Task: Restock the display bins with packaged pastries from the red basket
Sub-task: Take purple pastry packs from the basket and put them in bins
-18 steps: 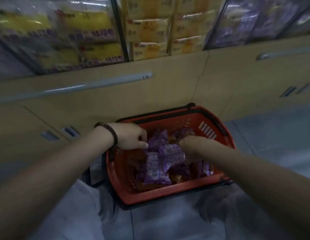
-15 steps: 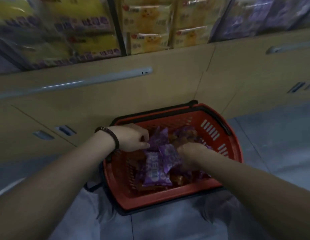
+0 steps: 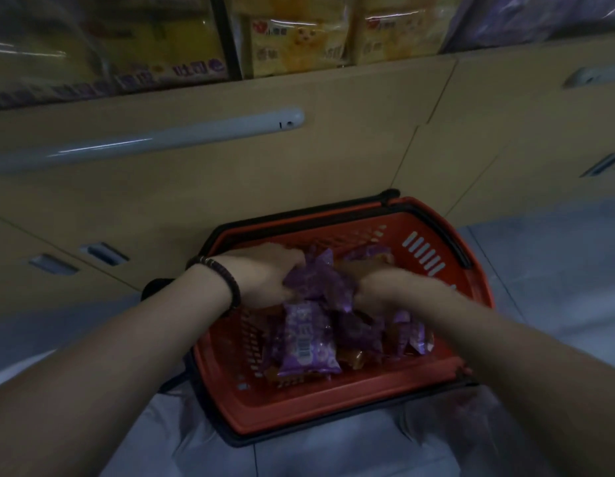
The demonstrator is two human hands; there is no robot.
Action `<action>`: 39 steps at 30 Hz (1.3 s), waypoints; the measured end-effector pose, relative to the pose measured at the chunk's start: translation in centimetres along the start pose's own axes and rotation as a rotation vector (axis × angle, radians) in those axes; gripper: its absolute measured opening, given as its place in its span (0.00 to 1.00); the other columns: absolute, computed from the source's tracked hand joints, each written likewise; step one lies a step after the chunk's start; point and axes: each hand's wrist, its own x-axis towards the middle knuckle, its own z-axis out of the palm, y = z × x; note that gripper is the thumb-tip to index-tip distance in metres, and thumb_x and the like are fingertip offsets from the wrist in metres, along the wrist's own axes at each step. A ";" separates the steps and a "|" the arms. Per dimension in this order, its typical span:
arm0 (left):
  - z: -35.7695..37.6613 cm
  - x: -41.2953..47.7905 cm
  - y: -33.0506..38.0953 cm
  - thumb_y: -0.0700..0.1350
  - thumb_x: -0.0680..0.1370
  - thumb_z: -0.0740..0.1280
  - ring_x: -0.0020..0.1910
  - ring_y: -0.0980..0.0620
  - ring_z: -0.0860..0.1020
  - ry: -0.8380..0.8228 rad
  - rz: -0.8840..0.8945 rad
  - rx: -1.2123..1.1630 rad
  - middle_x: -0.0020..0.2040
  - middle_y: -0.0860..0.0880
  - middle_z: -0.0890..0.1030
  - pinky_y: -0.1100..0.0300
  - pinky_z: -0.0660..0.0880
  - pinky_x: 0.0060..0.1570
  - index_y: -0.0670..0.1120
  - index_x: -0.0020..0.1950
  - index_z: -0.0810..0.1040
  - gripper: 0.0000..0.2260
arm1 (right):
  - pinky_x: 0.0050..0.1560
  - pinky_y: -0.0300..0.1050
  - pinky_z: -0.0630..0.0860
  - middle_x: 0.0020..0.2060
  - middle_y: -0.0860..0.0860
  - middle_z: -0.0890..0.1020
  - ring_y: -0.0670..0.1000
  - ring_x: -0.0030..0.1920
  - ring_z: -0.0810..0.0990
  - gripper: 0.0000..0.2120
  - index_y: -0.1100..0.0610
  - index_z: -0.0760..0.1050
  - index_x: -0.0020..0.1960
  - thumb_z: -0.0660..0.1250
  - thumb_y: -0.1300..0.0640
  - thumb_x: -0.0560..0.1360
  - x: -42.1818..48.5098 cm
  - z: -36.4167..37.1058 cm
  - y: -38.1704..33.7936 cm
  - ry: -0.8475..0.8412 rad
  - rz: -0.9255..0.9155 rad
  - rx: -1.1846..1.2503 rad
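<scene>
both hands close on one clump of purple pastry packets (image 3: 316, 282) near the far edge of the red basket (image 3: 333, 413): our left hand (image 3: 265, 275) pinches the clump's left side, our right hand (image 3: 385, 287) presses its right side, fingers curled under and hidden. more packets lie loose toward the near edge, one with its barcode up (image 3: 308, 339). slick wrappers squeezed only from the sides could slip out as we lift toward the display bins (image 3: 299, 39) above the cabinet (image 3: 333, 149), and pressing harder might crush the pastries.
</scene>
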 end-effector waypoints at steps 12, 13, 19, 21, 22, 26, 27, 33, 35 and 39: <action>-0.5 -1.8 0.5 0.52 0.75 0.79 0.64 0.53 0.82 0.185 0.196 -0.953 0.62 0.54 0.85 0.47 0.77 0.68 0.57 0.69 0.79 0.23 | 0.54 0.55 0.79 0.56 0.62 0.84 0.61 0.54 0.84 0.16 0.65 0.78 0.64 0.65 0.67 0.77 -3.9 -4.3 0.5 0.001 -0.260 1.595; -0.6 -1.7 0.1 0.56 0.72 0.80 0.61 0.52 0.84 0.217 0.169 -0.945 0.60 0.53 0.86 0.45 0.77 0.68 0.57 0.65 0.82 0.22 | 0.50 0.54 0.80 0.54 0.61 0.84 0.60 0.50 0.84 0.12 0.63 0.80 0.61 0.64 0.67 0.78 -3.3 -4.0 0.5 0.071 -0.195 1.607; -1.3 -2.0 -3.0 0.62 0.65 0.81 0.50 0.44 0.81 0.400 -0.156 -0.400 0.47 0.50 0.83 0.47 0.77 0.51 0.49 0.52 0.78 0.26 | 0.58 0.54 0.81 0.60 0.54 0.84 0.58 0.57 0.84 0.19 0.48 0.78 0.65 0.68 0.47 0.74 1.0 0.3 2.2 0.374 0.077 0.331; -1.4 -2.7 -3.9 0.57 0.69 0.81 0.54 0.45 0.80 0.368 -0.235 -0.293 0.54 0.50 0.82 0.51 0.78 0.54 0.50 0.59 0.77 0.24 | 0.66 0.55 0.77 0.71 0.54 0.76 0.60 0.68 0.78 0.28 0.45 0.69 0.73 0.66 0.43 0.74 2.3 1.7 1.7 0.332 0.081 0.211; -1.5 -2.9 -4.4 0.57 0.71 0.81 0.54 0.46 0.80 0.336 -0.262 -0.277 0.55 0.50 0.82 0.53 0.78 0.53 0.50 0.60 0.77 0.24 | 0.68 0.54 0.75 0.74 0.55 0.71 0.62 0.71 0.75 0.32 0.46 0.65 0.77 0.67 0.46 0.74 2.8 2.3 1.1 0.317 0.082 0.202; -1.2 -3.2 -5.2 0.56 0.74 0.78 0.47 0.50 0.77 0.260 -0.305 -0.273 0.48 0.51 0.80 0.57 0.70 0.39 0.49 0.55 0.78 0.17 | 0.73 0.59 0.72 0.83 0.55 0.53 0.66 0.78 0.65 0.48 0.41 0.49 0.83 0.72 0.56 0.71 5.6 4.8 -0.3 0.249 -0.011 0.080; -1.3 -3.1 -5.2 0.56 0.75 0.78 0.47 0.51 0.77 0.255 -0.311 -0.260 0.47 0.53 0.79 0.57 0.69 0.39 0.49 0.54 0.77 0.17 | 0.73 0.60 0.70 0.84 0.56 0.52 0.66 0.78 0.63 0.49 0.43 0.47 0.84 0.72 0.57 0.72 6.1 5.1 -0.5 0.233 -0.024 0.016; -1.4 -3.0 -5.5 0.59 0.74 0.77 0.49 0.50 0.77 0.281 -0.336 -0.218 0.51 0.52 0.79 0.56 0.74 0.44 0.51 0.56 0.76 0.19 | 0.60 0.59 0.78 0.74 0.56 0.71 0.64 0.68 0.77 0.35 0.53 0.60 0.83 0.67 0.60 0.79 6.5 5.5 -2.2 0.207 0.123 -0.308; -1.3 -3.1 -5.6 0.60 0.74 0.76 0.49 0.49 0.76 0.266 -0.353 -0.216 0.51 0.52 0.78 0.56 0.72 0.43 0.51 0.57 0.75 0.20 | 0.59 0.58 0.80 0.71 0.56 0.74 0.63 0.66 0.80 0.28 0.51 0.70 0.76 0.69 0.60 0.77 6.1 4.4 -2.2 0.214 0.140 -0.275; -1.7 -3.4 -5.5 0.57 0.74 0.78 0.46 0.51 0.80 0.256 -0.379 -0.369 0.52 0.51 0.79 0.56 0.79 0.32 0.51 0.60 0.72 0.22 | 0.60 0.51 0.80 0.62 0.52 0.72 0.59 0.59 0.82 0.18 0.42 0.82 0.59 0.74 0.55 0.71 4.2 0.4 -0.5 0.463 -0.069 0.023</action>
